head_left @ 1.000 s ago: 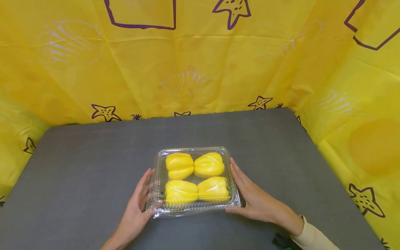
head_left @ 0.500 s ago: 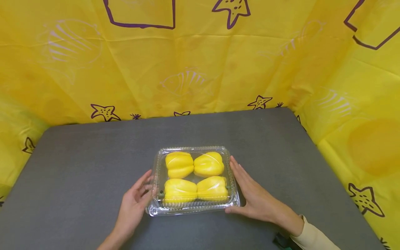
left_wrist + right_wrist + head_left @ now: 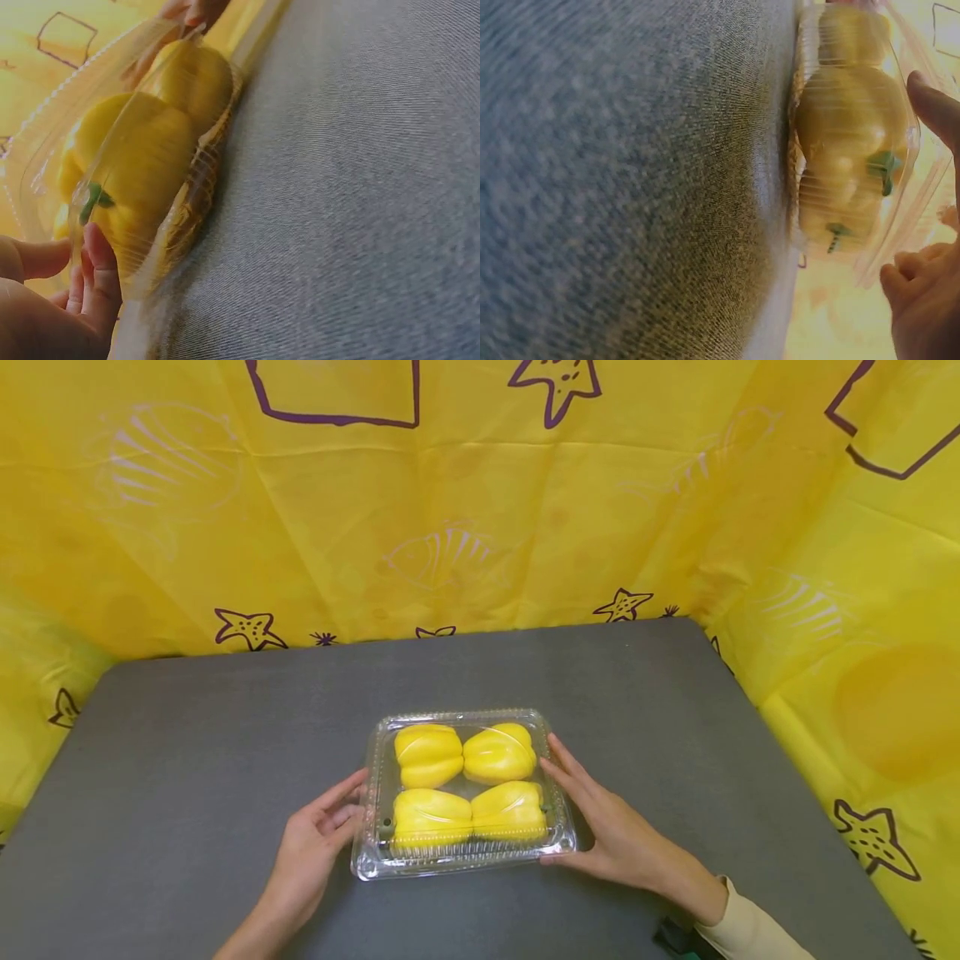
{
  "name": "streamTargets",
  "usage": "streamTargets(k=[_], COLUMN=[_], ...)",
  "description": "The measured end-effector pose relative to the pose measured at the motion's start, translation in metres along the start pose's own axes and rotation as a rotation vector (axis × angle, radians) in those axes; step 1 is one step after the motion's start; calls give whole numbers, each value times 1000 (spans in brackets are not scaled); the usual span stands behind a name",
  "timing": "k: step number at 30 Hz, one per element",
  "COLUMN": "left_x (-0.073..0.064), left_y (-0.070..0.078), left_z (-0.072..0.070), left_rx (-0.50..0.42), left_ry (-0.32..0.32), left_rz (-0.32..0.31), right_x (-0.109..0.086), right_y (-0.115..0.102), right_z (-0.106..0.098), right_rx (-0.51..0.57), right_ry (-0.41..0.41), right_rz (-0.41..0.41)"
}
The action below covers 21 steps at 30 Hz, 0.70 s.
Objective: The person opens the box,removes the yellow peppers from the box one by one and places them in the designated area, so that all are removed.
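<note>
A clear plastic clamshell container [image 3: 457, 863] rests on the grey table with its lid over several yellow bell peppers [image 3: 500, 752]. Green stems [image 3: 885, 169] show through the plastic in both wrist views. At the container's left side, my left hand [image 3: 307, 843] pinches the rim between thumb and fingertips, seen closest in the left wrist view. My right hand [image 3: 618, 839] is at the right side, thumb by the front right corner and fingers stretched along the edge. In the right wrist view its thumb [image 3: 934, 109] and fingers are spread wide apart at the lid's rim.
Grey cloth-like surface covers the table [image 3: 225, 735] all round the container. Yellow fabric [image 3: 480, 493] printed with fish and starfish hangs behind and at both sides. A dark object [image 3: 678, 937] lies partly under the right sleeve [image 3: 750, 927].
My left hand has shifted outward to the left and drawn its fingers in at the rim. The right fingers have spread apart a little. The container has barely moved.
</note>
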State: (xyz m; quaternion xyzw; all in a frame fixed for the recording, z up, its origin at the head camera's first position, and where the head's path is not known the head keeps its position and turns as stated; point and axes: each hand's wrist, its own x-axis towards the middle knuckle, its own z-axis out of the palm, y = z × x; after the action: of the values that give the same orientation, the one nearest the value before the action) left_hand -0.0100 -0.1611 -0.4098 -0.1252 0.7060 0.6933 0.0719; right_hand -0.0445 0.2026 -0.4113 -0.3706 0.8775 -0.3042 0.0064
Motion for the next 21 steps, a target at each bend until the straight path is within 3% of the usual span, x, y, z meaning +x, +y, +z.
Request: streamTargets(k=[5, 10, 21], left_x=[3, 6, 11], left_y=[3, 4, 9], left_z=[-5, -9, -12], left_rx=[-78, -108, -95], left_ry=[-59, -122, -157], left_rz=[-60, -67, -116], right_x=[0, 2, 3], right_y=[3, 4, 8], right_z=[3, 3, 0], right_rx=[37, 82, 125], right_ry=[86, 167, 203], right_rz=[-90, -193, -276])
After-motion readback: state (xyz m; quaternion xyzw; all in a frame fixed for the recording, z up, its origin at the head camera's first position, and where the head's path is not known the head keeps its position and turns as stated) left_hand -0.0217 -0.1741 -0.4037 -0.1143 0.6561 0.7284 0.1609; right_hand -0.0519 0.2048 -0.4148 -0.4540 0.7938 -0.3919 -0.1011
